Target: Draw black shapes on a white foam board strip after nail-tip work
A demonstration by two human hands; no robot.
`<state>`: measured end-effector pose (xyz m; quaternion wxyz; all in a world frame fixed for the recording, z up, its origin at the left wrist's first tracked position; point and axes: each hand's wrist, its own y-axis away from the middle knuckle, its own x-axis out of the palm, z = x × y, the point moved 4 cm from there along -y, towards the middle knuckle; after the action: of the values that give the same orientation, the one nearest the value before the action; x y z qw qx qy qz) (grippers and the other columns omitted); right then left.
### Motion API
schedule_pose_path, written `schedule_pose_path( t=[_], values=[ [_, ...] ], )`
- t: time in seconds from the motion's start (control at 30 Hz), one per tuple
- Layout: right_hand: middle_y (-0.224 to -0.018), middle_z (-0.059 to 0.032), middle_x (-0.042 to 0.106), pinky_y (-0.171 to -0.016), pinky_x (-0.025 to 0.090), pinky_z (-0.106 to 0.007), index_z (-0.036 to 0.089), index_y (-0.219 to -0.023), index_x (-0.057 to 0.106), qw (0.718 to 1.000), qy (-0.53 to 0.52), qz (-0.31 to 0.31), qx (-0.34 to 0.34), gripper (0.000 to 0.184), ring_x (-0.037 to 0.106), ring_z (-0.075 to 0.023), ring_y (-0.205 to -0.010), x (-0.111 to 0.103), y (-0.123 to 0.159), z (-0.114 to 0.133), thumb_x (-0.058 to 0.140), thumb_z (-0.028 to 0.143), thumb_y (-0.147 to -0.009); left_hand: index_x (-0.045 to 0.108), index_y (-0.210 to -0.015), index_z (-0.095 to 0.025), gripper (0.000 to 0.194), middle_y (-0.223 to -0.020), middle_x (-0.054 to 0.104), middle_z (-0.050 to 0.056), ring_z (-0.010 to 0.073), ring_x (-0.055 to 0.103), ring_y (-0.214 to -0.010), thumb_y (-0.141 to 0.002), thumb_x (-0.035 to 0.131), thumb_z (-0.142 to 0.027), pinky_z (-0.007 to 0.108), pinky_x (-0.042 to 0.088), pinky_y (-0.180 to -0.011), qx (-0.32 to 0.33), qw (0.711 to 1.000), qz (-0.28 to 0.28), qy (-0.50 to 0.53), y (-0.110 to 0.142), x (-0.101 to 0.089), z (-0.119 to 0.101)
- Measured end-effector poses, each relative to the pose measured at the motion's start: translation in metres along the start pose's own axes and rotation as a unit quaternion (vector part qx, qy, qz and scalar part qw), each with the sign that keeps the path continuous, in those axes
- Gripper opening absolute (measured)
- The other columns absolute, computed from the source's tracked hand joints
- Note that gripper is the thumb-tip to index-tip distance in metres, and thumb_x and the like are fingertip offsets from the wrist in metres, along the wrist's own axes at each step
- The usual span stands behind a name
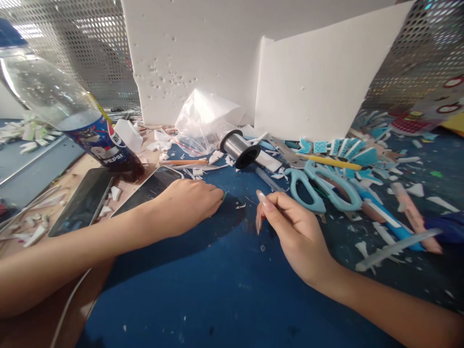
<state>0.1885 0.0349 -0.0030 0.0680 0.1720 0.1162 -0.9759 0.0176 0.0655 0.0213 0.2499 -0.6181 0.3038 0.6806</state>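
My left hand (190,199) is closed, knuckles up, low over the blue work surface (203,290). A bit of teal shows at its fingertips; whether that is a nail or a held thing is unclear. Across from it, my right hand (297,227) pinches thumb against fingers. A faint thin strand (250,199) runs out from the right fingertips toward the left hand. Behind the gap between both hands lies a spool of silvery wire (239,147) with black flanges. Light-blue-handled scissors (308,193) rest just beyond my right hand.
Left stand a Pepsi bottle (97,140) and two dark phones (85,198) (145,188). White foam boards (195,58) rise behind a clear plastic bag (206,121). Foam scraps, a yellow pencil (333,162), a blue cutter (387,215) and a glue stick (398,249) lie right.
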Motion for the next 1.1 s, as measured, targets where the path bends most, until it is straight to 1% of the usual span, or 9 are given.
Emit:
schedule_pose_path(
  t=[0.1, 0.17, 0.23, 0.33, 0.47, 0.53, 0.73, 0.93, 1.1],
  values=[
    [-0.061, 0.0011, 0.051, -0.079, 0.041, -0.036, 0.022, -0.061, 0.050, 1.000, 0.001, 0.001, 0.003, 0.039, 0.050, -0.0159, -0.064, 0.000, 0.000, 0.001, 0.046, 0.039, -0.096, 0.047, -0.067, -0.017, 0.025, -0.062, 0.048, -0.002, 0.0113, 0.043, -0.055, -0.092, 0.040, -0.017, 0.025, 0.025, -0.051, -0.034, 0.992, -0.061, 0.103, 0.001, -0.007, 0.002],
    [-0.061, 0.0013, 0.051, -0.081, 0.041, -0.037, 0.022, -0.062, 0.050, 1.000, -0.001, -0.001, 0.003, 0.039, 0.050, -0.0158, -0.063, 0.000, 0.000, 0.000, 0.046, 0.039, -0.096, 0.041, -0.061, -0.017, 0.027, -0.056, 0.041, -0.004, 0.0093, 0.036, -0.052, -0.089, 0.043, -0.016, 0.024, 0.024, -0.050, -0.072, 0.967, -0.076, 0.230, 0.003, -0.009, 0.003],
    [-0.062, 0.0016, 0.051, -0.084, 0.040, -0.038, 0.022, -0.062, 0.050, 1.000, -0.005, -0.002, -0.001, 0.039, 0.050, -0.0155, -0.063, 0.000, 0.000, 0.000, 0.045, 0.039, -0.096, 0.039, -0.060, -0.018, 0.029, -0.055, 0.042, -0.005, 0.0081, 0.038, -0.052, -0.088, 0.043, -0.019, 0.022, 0.028, -0.051, -0.103, 0.909, -0.075, 0.396, 0.005, -0.008, 0.001],
    [-0.062, 0.0016, 0.052, -0.085, 0.040, -0.037, 0.022, -0.062, 0.051, 1.000, -0.011, -0.001, -0.001, 0.038, 0.051, -0.0152, -0.064, 0.000, 0.000, 0.000, 0.046, 0.038, -0.096, 0.044, -0.061, -0.017, 0.030, -0.057, 0.048, -0.005, 0.0070, 0.042, -0.052, -0.090, 0.042, -0.026, 0.020, 0.033, -0.052, -0.106, 0.796, -0.073, 0.591, 0.005, -0.002, -0.008],
    [-0.062, 0.0016, 0.052, -0.075, 0.041, -0.033, 0.021, -0.064, 0.052, 1.000, -0.013, -0.005, 0.000, 0.036, 0.050, -0.0147, -0.063, -0.001, 0.001, 0.003, 0.046, 0.035, -0.097, 0.039, -0.059, -0.018, 0.036, -0.055, 0.043, -0.005, 0.0072, 0.036, -0.048, -0.092, 0.038, -0.031, 0.021, 0.031, -0.048, -0.131, 0.667, -0.075, 0.729, 0.003, 0.017, -0.019],
    [-0.063, 0.0010, 0.050, -0.070, 0.041, -0.031, 0.021, -0.065, 0.052, 1.000, -0.010, 0.001, -0.022, 0.035, 0.051, -0.0145, -0.065, -0.001, 0.003, 0.007, 0.045, 0.032, -0.097, 0.035, -0.060, -0.019, 0.037, -0.054, 0.041, -0.005, 0.0076, 0.033, -0.047, -0.093, 0.037, -0.034, 0.021, 0.029, -0.047, -0.141, 0.617, -0.066, 0.772, 0.002, 0.025, -0.023],
    [-0.064, -0.0009, 0.050, -0.066, 0.042, -0.029, 0.021, -0.065, 0.052, 0.995, 0.011, 0.040, -0.093, 0.032, 0.050, -0.0159, -0.071, 0.001, 0.006, 0.016, 0.044, 0.022, -0.096, 0.032, -0.056, -0.019, 0.042, -0.051, 0.039, -0.004, 0.0076, 0.030, -0.046, -0.096, 0.033, -0.032, 0.024, 0.025, -0.047, -0.149, 0.570, -0.033, 0.808, 0.006, 0.030, -0.030],
    [-0.067, -0.0008, 0.050, -0.066, 0.042, -0.030, 0.021, -0.068, 0.052, 0.995, 0.017, 0.061, -0.083, 0.028, 0.050, -0.0163, -0.074, 0.002, 0.005, 0.011, 0.046, 0.019, -0.095, 0.031, -0.056, -0.018, 0.041, -0.048, 0.035, -0.005, 0.0073, 0.028, -0.046, -0.094, 0.038, -0.029, 0.025, 0.020, -0.048, -0.133, 0.461, 0.018, 0.877, 0.005, 0.035, -0.035],
    [-0.066, -0.0003, 0.052, -0.067, 0.043, -0.029, 0.022, -0.069, 0.052, 0.993, 0.016, 0.080, -0.080, 0.027, 0.050, -0.0160, -0.075, 0.003, 0.005, 0.013, 0.046, 0.019, -0.095, 0.033, -0.055, -0.018, 0.037, -0.044, 0.034, -0.006, 0.0072, 0.023, -0.043, -0.091, 0.042, -0.024, 0.027, 0.018, -0.048, -0.134, 0.438, 0.027, 0.889, 0.005, 0.037, -0.035]
  ],
)
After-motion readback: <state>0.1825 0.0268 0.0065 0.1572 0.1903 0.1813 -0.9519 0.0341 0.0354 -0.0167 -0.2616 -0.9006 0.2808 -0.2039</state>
